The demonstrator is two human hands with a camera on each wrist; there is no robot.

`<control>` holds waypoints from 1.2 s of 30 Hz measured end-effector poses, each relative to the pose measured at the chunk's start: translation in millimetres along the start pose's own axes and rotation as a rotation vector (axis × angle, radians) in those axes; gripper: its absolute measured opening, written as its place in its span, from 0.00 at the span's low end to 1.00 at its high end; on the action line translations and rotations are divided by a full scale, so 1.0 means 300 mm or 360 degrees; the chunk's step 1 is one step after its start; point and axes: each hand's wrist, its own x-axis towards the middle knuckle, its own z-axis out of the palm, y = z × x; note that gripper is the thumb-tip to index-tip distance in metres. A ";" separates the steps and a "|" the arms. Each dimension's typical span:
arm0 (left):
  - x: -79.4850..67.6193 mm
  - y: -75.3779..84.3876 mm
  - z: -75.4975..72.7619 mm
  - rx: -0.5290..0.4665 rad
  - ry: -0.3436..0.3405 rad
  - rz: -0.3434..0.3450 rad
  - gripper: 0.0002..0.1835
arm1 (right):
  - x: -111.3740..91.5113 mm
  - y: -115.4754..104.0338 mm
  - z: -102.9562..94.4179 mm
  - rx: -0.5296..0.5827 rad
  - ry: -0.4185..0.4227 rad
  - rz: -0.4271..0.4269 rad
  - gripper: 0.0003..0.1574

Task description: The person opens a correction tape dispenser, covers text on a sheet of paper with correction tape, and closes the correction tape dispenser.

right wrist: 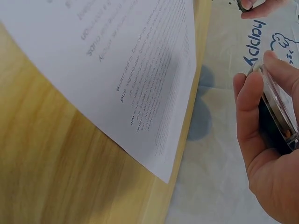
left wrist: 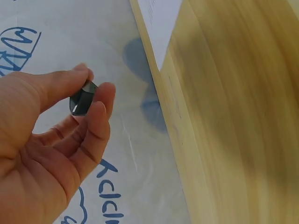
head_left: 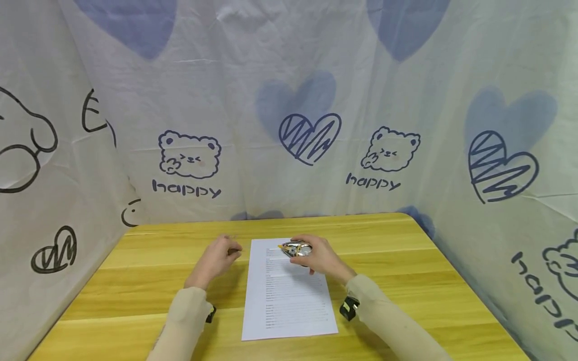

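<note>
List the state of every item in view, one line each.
Correction tape: held in the right hand, yellow tip exposed.
Small dark piece: pinched in the left hand, off the table.
Printed sheet: flat on the table, text side up.
Backdrop: hanging, creased.

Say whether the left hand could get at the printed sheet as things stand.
Probably yes: the left hand is beside the printed sheet with nothing visible between them, though it pinches a small dark piece, which may hamper gripping the paper.
</note>
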 end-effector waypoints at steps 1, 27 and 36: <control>-0.003 -0.005 -0.003 0.0014 -0.0004 -0.0011 0.07 | -0.001 -0.001 0.000 -0.0002 -0.0003 0.0002 0.36; -0.075 -0.133 -0.041 0.0180 -0.0207 -0.0584 0.04 | -0.007 0.023 0.000 0.0007 0.0047 0.0098 0.30; -0.082 -0.141 -0.031 0.0190 -0.0183 -0.0598 0.07 | -0.009 0.039 -0.016 0.0027 0.0067 0.0115 0.28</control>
